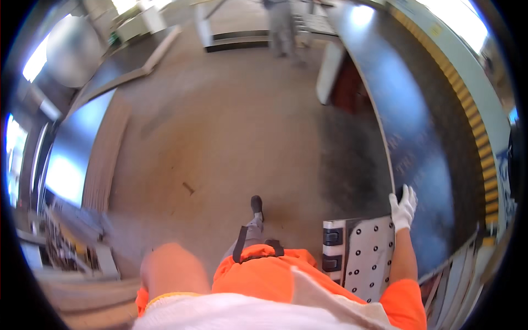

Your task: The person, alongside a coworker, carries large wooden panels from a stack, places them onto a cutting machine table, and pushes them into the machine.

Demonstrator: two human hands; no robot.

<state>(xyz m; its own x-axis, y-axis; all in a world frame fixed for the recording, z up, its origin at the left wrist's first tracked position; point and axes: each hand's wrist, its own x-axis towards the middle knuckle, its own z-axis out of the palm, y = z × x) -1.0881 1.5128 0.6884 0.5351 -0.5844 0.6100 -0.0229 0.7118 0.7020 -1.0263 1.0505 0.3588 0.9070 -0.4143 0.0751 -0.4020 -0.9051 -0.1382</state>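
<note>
Gloved right hand (pixel 404 209), fingers spread, rests on the dark sheet (pixel 421 170) at its left edge, seemingly to steady it; the left hand is out of view, its grip untellable. Beside the sheet's near end, a white studded surface (pixel 366 242) probably eases sliding; beyond its far end stands a person (pixel 281 27).

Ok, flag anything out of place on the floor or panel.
A small brown scrap lies loose on the floor, left of the dark shoe, apart from the stacked boards; it may have been dropped. No damage is evident on the dark glossy panel under the gloved right hand.
</note>
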